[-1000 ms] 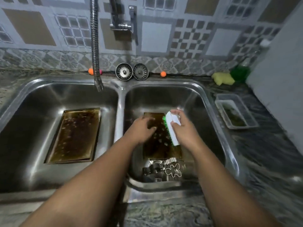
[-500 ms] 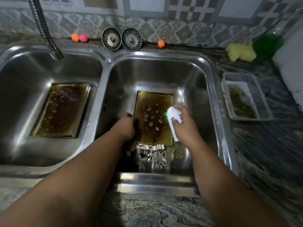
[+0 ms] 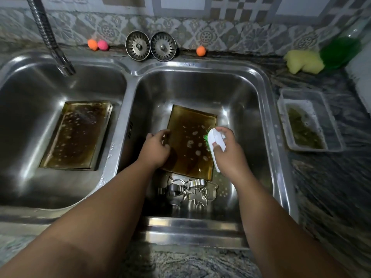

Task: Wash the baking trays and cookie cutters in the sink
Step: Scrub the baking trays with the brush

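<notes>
Head view: the soiled tray (image 3: 188, 141) lies on the floor of the right basin of the double sink (image 3: 268, 125), its long axis running near to far, the far end angled slightly to the right.

The left hand (image 3: 155, 149) is at the tray's left long edge with fingers curled over the rim, gripping it. The right hand (image 3: 227, 152) is at the opposite long edge, closed round a white scrubbing brush (image 3: 216, 144). The brush's green bristles face left, onto the tray's right side. The tray therefore sits directly between the two hands, and the brush hand is the nearer to the spotted residue at mid-tray.

Judgement: scrubbing is at an early stage. The next stroke should run leftward or along the long axis while the left hand braces the tray.

The cookie cutters (image 3: 190, 190) are heaped just beyond the tray's near end. A second tray (image 3: 78, 135), equally stained, lies in the left basin, well apart from both hands.
</notes>
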